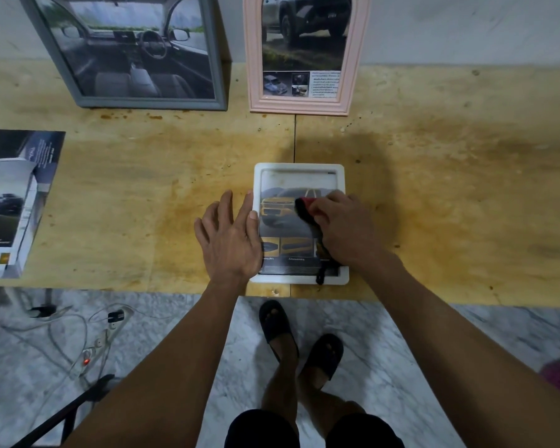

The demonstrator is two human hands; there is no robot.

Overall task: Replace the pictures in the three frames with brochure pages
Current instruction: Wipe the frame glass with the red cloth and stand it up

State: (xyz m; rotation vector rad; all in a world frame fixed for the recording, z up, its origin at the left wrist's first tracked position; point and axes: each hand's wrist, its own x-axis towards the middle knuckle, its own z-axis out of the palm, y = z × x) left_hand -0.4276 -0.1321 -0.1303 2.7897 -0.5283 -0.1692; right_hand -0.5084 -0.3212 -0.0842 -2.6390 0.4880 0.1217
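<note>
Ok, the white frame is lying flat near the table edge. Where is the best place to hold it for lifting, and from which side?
Probably by its two long side rails, one hand on each, coming from the left and right. The white frame lies flat, so only its raised border offers a grip. The left hand already rests at the left rail; the right hand holds a dark tool over the page.

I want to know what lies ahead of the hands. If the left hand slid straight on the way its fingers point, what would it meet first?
Bare table at first; the left hand points up toward the wall, so probably the grey frame or pink frame, though depth is unclear.
</note>
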